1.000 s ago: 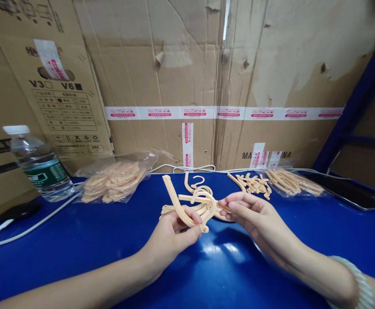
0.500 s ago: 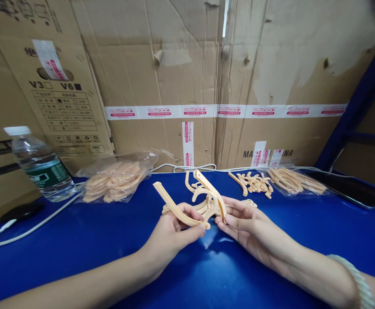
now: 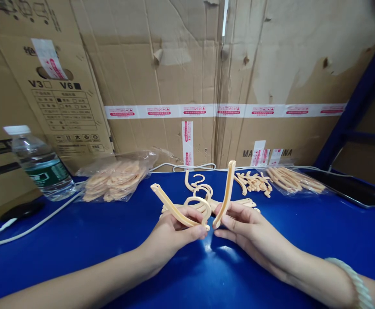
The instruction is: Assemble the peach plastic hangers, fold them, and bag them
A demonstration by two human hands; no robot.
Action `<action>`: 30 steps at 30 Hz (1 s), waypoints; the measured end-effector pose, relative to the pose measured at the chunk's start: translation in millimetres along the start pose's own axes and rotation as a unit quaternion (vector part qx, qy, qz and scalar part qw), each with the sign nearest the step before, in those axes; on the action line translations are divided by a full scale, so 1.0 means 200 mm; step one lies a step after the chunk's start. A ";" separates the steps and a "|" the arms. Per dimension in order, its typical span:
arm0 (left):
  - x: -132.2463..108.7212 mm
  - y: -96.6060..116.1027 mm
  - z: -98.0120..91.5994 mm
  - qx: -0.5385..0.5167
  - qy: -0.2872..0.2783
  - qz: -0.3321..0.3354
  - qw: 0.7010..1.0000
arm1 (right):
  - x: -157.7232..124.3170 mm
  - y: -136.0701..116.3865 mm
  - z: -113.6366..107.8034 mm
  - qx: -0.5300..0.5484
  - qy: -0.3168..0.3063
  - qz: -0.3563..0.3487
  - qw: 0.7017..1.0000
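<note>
My left hand (image 3: 181, 227) pinches a beige plastic hanger arm (image 3: 168, 204), its free end slanting up and left. A curved hanger hook (image 3: 209, 208) rises at the inner end of that arm, by my fingertips. In my right hand (image 3: 243, 221) a second hanger arm (image 3: 228, 191) stands nearly upright, gripped at its lower end. A small gap separates the two arms. Behind my hands lie several assembled-looking hangers (image 3: 247, 202), partly hidden by my fingers. A loose hook (image 3: 199, 178) shows just beyond them.
A clear bag of beige parts (image 3: 113, 182) lies left, beside a water bottle (image 3: 41, 165). On the right are a pile of small hooks (image 3: 256, 182), another bag of arms (image 3: 295, 180) and a dark phone-like slab (image 3: 342, 189). Cardboard (image 3: 161, 141) backs the blue table (image 3: 110, 253).
The right-hand arm has swung from leaning left to nearly upright, and its lower end has shifted slightly left. My left hand has barely moved; the hook beside it has turned a little.
</note>
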State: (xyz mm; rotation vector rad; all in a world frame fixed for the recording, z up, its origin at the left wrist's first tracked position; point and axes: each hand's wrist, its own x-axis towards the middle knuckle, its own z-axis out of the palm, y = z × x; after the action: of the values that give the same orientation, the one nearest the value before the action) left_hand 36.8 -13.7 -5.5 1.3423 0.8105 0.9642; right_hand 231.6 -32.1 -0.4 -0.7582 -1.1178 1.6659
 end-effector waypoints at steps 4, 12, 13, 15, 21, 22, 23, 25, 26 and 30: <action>0.00 0.01 0.01 -0.006 -0.024 0.002 1.000 | 0.00 0.00 0.01 -0.033 -0.020 -0.007 0.999; -0.01 0.00 -0.01 -0.015 -0.058 -0.026 0.998 | 0.00 -0.01 0.01 -0.090 -0.061 -0.043 0.993; -0.01 0.00 -0.01 -0.017 -0.061 -0.027 0.998 | 0.00 -0.01 0.02 -0.090 -0.064 -0.044 0.993; 0.00 -0.01 -0.02 -0.022 -0.070 -0.024 0.997 | 0.00 -0.01 0.02 -0.085 -0.071 -0.045 0.993; 0.00 -0.01 -0.02 -0.027 -0.073 -0.010 0.997 | -0.01 0.00 0.02 -0.117 -0.067 -0.057 0.989; 0.00 0.00 -0.02 -0.027 -0.070 -0.008 0.997 | -0.01 0.00 0.02 -0.124 -0.063 -0.057 0.989; 0.00 0.00 -0.02 -0.028 -0.065 -0.007 0.997 | -0.01 0.00 0.02 -0.127 -0.061 -0.056 0.988; -0.01 0.00 -0.01 -0.031 -0.054 -0.010 0.998 | -0.01 0.00 0.03 -0.126 -0.057 -0.057 0.989; -0.01 0.00 -0.01 -0.032 -0.047 -0.011 0.998 | -0.01 0.01 0.03 -0.127 -0.054 -0.062 0.989; -0.01 0.00 0.00 -0.044 -0.012 -0.001 0.999 | -0.03 0.03 0.04 -0.153 -0.032 -0.095 0.983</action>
State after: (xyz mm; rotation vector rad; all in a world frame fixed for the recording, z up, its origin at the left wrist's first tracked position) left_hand 36.3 -16.4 -5.7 1.2752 0.7416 0.9699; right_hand 223.6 -40.4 -2.9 -0.7663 -1.4673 1.3830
